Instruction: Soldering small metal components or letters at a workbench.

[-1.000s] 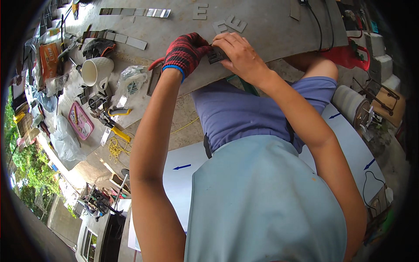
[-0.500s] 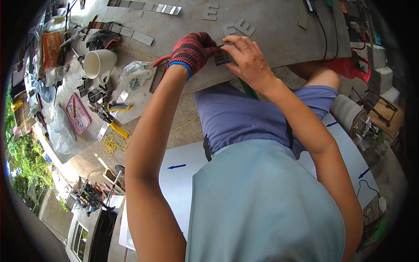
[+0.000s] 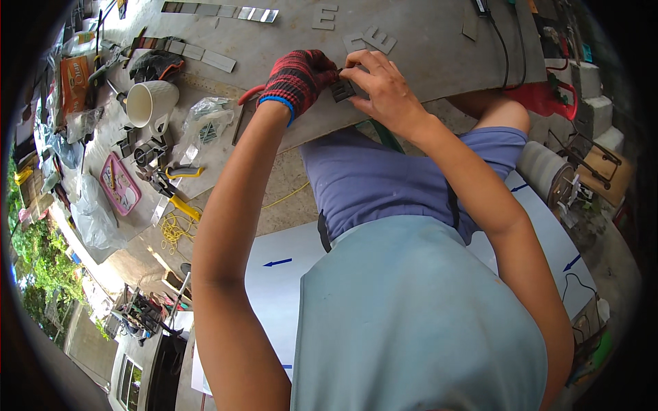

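Note:
My left hand [image 3: 299,79], in a red and black knit glove with a blue cuff, is closed at the near edge of the grey worktop [image 3: 425,61]. Between the hands is a small dark metal letter-shaped piece [image 3: 341,91] with slots in it. The gloved fingers grip its left side; their tips are partly hidden. My bare right hand [image 3: 387,85] pinches at its right side, thumb below and fingers curled above. Flat grey metal letters lie just beyond: one letter [image 3: 379,40] partly behind my fingers, another letter [image 3: 325,17] farther back.
At left stand a white mug [image 3: 149,104], a clear plastic bag [image 3: 209,116], yellow-handled pliers [image 3: 184,207] and a pink tray [image 3: 120,183]. Metal strips [image 3: 219,11] lie at the back. Black cables [image 3: 504,48] hang over the right edge, near a red plastic seat [image 3: 548,101].
The dark metal piece has tilted slightly between my hands. Both hands stay on it, nearly in place. The whole view has shifted a little.

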Tool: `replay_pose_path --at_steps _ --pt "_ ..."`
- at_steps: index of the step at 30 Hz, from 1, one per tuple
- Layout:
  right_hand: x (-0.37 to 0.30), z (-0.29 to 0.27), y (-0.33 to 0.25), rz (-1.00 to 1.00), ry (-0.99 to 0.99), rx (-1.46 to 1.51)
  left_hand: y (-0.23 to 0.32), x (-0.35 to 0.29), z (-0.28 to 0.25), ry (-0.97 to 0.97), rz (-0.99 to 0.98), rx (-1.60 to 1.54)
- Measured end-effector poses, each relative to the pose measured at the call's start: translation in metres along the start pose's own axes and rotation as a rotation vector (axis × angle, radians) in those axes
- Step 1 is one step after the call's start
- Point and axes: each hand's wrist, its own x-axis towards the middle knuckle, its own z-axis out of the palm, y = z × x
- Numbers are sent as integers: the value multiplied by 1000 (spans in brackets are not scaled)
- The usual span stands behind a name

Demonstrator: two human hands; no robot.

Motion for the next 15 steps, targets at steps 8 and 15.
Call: replay_pose_path --at_steps 8,15 --pt "3 -5 0 -41 -14 -27 -6 3 -1 0 112 62" --pt "-7 -4 -2 -10 74 21 -8 5 -1 -51 96 -39"
